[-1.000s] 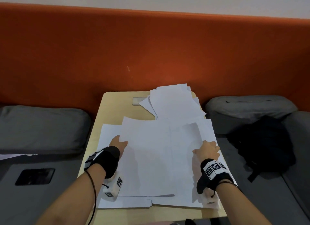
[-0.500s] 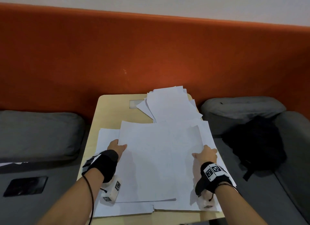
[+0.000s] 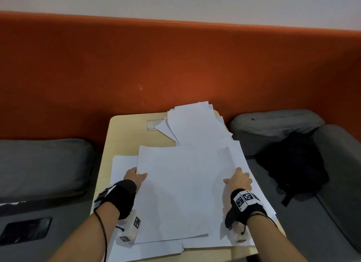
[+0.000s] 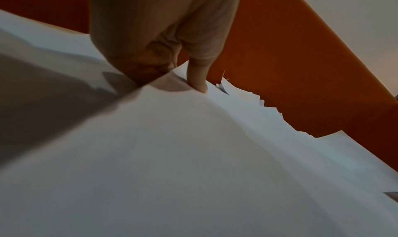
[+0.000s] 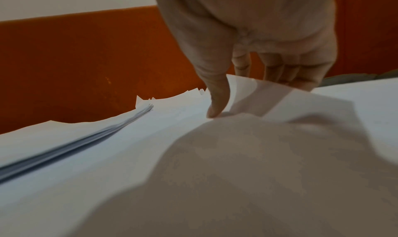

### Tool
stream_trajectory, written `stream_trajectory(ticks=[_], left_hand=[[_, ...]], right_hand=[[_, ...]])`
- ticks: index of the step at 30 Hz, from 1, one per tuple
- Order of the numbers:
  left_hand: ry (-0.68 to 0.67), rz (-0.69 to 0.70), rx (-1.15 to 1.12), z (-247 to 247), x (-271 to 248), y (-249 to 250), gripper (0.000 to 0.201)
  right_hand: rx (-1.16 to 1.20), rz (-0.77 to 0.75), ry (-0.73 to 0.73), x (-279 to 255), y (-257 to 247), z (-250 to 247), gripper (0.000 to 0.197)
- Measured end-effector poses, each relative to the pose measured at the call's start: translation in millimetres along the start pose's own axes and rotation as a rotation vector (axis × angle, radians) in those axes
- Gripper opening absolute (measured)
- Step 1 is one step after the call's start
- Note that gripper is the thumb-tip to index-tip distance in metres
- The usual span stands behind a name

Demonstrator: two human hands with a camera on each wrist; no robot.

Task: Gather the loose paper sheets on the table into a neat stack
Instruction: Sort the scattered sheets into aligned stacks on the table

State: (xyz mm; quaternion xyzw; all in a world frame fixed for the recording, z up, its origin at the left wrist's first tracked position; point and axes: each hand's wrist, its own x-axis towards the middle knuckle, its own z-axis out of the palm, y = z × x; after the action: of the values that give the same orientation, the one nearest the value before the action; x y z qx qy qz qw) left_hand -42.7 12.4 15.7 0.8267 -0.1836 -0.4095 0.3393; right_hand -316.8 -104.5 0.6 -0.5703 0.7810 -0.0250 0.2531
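Loose white paper sheets (image 3: 181,185) cover the near half of the beige table (image 3: 125,132). My left hand (image 3: 135,176) grips the bundle's left edge; its thumb (image 4: 198,80) lies on top and the fingers are hidden under the paper. At the right edge, my right hand (image 3: 238,180) holds the sheets the same way, thumb (image 5: 217,102) pressed on top and fingers (image 5: 286,74) behind a lifted sheet. A second untidy pile of sheets (image 3: 195,124) lies at the table's far right. More sheets (image 3: 123,164) stick out beneath on the left and at the front.
An orange padded backrest (image 3: 175,66) runs behind the table. Grey cushions sit to the left (image 3: 39,164) and right (image 3: 273,123), with a black bag (image 3: 293,164) on the right seat. A dark flat device (image 3: 25,230) lies lower left. A small label (image 3: 154,123) is on the tabletop.
The separate sheets between my hands have slid together into one overlapping bundle. The bundle's left edge now lies over my left hand; both hands sit slightly nearer to me.
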Motion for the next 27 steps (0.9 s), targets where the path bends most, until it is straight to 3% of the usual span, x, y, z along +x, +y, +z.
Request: stream_trajectory(ticks=[13,18,20,23,25,27], left_hand=[[-0.018,-0.005,-0.024,-2,1,-1,0.048],[-0.015,0.0,-0.027,-3,2,-1,0.044],[-0.021,0.009,-0.022,-3,2,0,0.044],[-0.034,0.027,-0.014,-4,2,-2,0.044],[-0.054,0.035,-0.011,-6,4,-5,0.042],[-0.063,0.036,0.003,-9,6,-6,0.043]], right_hand=[[-0.088,-0.005,0.01,-1,-3,-2,0.048],[0.198,0.074,-0.031,5,3,-4,0.066],[0.227,0.052,-0.08,5,5,-7,0.057],[0.144,-0.1,-0.177,0,6,-12,0.03],[0.135,-0.162,-0.188,1,5,-19,0.032],[0.146,-0.194,-0.082,4,-1,-32,0.033]])
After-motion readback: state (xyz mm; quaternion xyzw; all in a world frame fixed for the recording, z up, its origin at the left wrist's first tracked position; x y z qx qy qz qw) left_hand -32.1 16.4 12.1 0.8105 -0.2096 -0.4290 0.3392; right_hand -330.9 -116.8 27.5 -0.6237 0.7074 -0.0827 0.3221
